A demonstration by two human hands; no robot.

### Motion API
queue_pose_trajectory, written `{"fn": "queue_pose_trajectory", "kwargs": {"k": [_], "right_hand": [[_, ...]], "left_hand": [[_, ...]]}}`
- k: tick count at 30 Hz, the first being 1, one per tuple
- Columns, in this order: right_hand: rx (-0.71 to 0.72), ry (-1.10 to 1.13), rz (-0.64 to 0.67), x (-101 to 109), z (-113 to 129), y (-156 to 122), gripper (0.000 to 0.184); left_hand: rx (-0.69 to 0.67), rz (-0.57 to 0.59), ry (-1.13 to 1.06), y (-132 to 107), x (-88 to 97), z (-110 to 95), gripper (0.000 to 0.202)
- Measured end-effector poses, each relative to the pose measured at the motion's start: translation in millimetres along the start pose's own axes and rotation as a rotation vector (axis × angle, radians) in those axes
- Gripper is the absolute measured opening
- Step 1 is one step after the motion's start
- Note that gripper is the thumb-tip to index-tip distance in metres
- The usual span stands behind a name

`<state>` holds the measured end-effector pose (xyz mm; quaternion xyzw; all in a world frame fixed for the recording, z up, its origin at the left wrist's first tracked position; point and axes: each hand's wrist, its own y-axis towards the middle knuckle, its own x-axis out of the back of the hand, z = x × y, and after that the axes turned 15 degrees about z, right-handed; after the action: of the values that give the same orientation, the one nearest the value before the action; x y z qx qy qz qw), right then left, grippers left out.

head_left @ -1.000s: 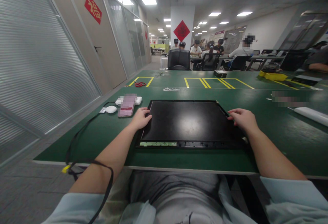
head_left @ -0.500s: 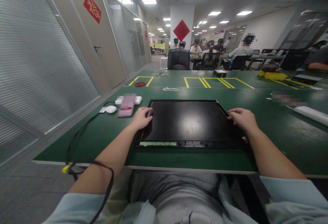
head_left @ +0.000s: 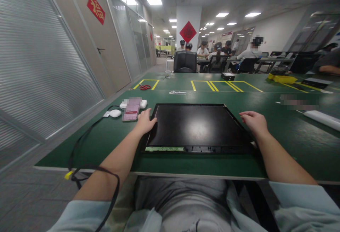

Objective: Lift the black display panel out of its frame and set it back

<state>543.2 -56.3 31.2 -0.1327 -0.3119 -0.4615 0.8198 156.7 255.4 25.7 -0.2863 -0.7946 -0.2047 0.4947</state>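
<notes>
A black LCD screen panel [head_left: 183, 126] lies flat on the green table in front of me, its dark sheet set in a thin black frame. Along its near edge runs a green circuit board strip [head_left: 164, 149]. My left hand [head_left: 145, 122] is at the panel's left edge, thumb and fingers apart, the thumb tip at the frame. Just off the right edge hovers my right hand [head_left: 255, 123], with loosely bent fingers and nothing visible in them. Its lower fingers are partly hidden.
Left of the panel lie a phone [head_left: 131, 110] and a white device [head_left: 115, 113] on a black cable [head_left: 87, 131]. Red-handled scissors [head_left: 145, 87] and small metal pieces [head_left: 177, 92] lie farther back. A white roll [head_left: 324, 119] is at right. Several people sit beyond an office chair [head_left: 185, 61].
My left fingers have lifted off the panel's edge and spread outward to the left. My right hand has drawn slightly right, away from the frame. The panel stays put.
</notes>
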Motion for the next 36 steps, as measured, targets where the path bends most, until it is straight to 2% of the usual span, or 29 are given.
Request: {"fn": "queue_pose_trajectory", "kwargs": {"k": [3, 8, 14, 21, 26, 30, 32, 36], "right_hand": [[-0.053, -0.013, -0.051, 0.7, -1.3, 2.6, 0.024], [-0.071, -0.031, -0.055, -1.8, -3.0, 4.3, 0.020], [-0.053, 0.002, 0.118, -9.7, -8.0, 7.3, 0.018], [-0.035, 0.021, 0.174, -10.1, -1.9, 4.1, 0.017], [-0.057, 0.085, 0.196, -10.8, 2.9, 0.0, 0.016], [-0.039, 0.116, 0.180, -11.4, 6.1, -2.8, 0.014], [-0.049, 0.108, 0.175, -11.6, 7.1, -3.2, 0.013], [-0.047, 0.105, 0.173, -12.3, 7.3, -2.6, 0.013]], "left_hand": [[0.027, 0.009, 0.043, 4.0, -1.5, 2.7, 0.057], [0.023, 0.027, 0.101, 6.7, -2.5, 6.8, 0.042], [0.020, 0.045, 0.086, 5.9, 2.7, 11.9, 0.040], [-0.004, 0.062, -0.041, 5.5, 8.5, 7.8, 0.028], [0.012, -0.019, -0.388, 2.6, 15.3, -1.1, 0.021], [0.183, -0.017, -0.898, -5.5, 21.7, -13.0, 0.039], [0.224, 0.007, -1.113, -9.8, 23.4, -20.2, 0.047], [0.290, 0.026, -1.306, -12.4, 22.6, -29.0, 0.046]]}}
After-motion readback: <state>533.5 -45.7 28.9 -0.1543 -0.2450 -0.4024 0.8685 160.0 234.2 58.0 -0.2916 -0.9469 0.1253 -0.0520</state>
